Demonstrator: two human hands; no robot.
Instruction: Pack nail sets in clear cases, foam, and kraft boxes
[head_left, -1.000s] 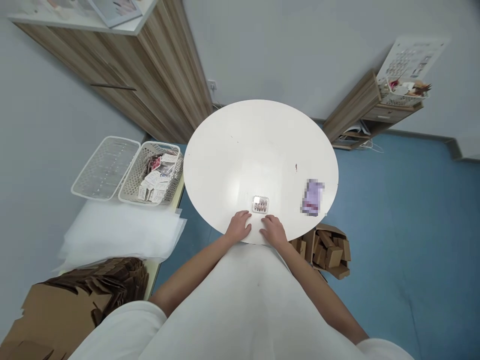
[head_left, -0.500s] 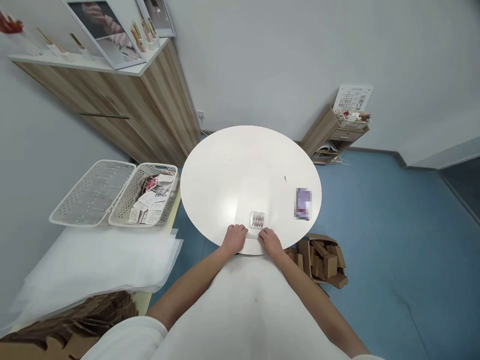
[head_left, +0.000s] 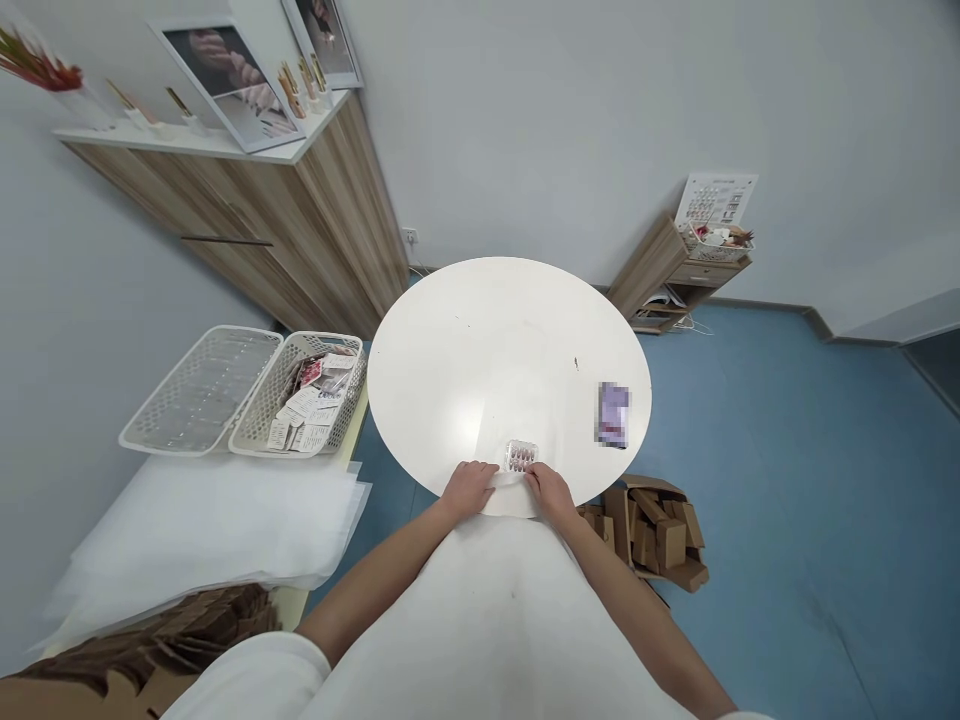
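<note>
At lower centre, your left hand (head_left: pixel 468 489) and right hand (head_left: pixel 551 492) apparently pinch a white sheet (head_left: pixel 510 499); a clear box (head_left: pixel 520 456) sits just beyond.

Both arms (head_left: pixel 386 562) converge forward, left fingers (head_left: pixel 481 471) and right fingers (head_left: pixel 538 473) curled, slightly apart.

A plain white top (head_left: pixel 480 640) covers the torso — pale all over, lightly creased, with a faint small dark speck near its middle. The left sleeve (head_left: pixel 259 670) is short and loose with a rounded hem; only a sliver of the right sleeve (head_left: pixel 741 716) shows — also white. Both forearms (head_left: pixel 382 565) are bare.
</note>
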